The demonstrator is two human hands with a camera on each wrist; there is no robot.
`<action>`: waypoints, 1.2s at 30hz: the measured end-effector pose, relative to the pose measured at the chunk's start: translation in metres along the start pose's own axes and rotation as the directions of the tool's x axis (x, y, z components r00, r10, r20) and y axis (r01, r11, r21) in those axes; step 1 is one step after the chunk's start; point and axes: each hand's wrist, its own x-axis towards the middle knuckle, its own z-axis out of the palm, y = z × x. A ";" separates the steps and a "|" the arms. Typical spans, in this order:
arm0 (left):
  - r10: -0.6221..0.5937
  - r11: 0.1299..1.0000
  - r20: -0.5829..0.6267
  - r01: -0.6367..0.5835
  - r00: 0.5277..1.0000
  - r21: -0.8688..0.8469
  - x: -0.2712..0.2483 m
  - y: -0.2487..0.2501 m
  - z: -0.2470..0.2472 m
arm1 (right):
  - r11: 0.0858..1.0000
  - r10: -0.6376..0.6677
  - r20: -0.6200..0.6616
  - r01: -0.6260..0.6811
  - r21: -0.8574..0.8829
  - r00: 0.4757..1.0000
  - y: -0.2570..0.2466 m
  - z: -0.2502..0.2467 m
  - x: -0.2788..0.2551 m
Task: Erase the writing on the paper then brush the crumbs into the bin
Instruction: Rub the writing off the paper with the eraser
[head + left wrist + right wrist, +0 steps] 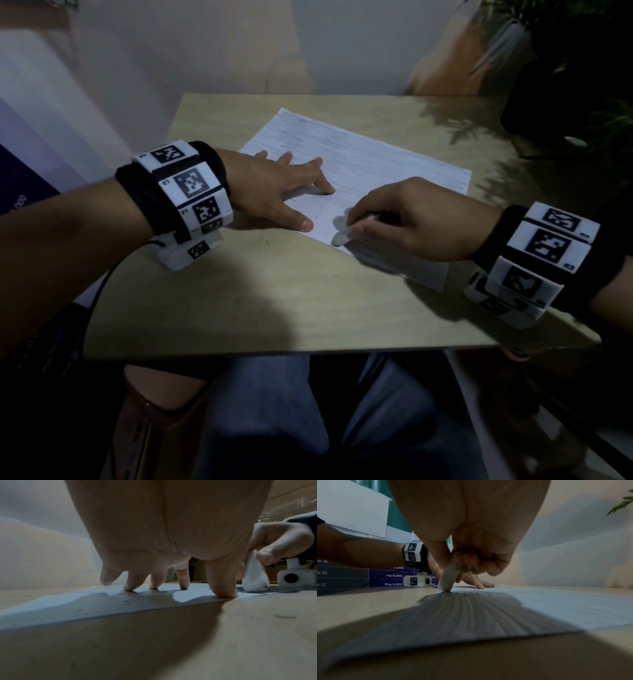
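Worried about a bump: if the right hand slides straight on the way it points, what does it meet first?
Probably the left hand, whose thumb presses the paper just past the eraser; only bare paper lies between them.

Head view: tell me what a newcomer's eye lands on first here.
First the two hands meeting on the white lined paper lying askew on the wooden table. The left hand presses it flat with spread fingers, while the right hand pinches a white eraser with its tip on the sheet's near edge. Next come the black-and-white marker bands on both wrists, and dark crumbs between the hands.
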 end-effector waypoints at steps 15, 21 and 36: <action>0.010 1.000 -0.004 -0.010 1.000 -0.003 0.002 -0.002 0.001 | 0.974 0.083 -0.156 -0.113 -0.197 0.984 0.007 0.002 0.000; 0.012 1.000 -0.003 -0.012 1.000 0.010 0.002 -0.004 0.001 | 1.000 0.019 -0.005 -0.019 -0.010 1.000 -0.004 0.002 -0.004; 0.044 0.999 -0.012 -0.045 0.999 -0.009 0.002 -0.004 0.001 | 0.963 0.055 -0.177 -0.099 -0.250 0.983 0.016 -0.002 -0.006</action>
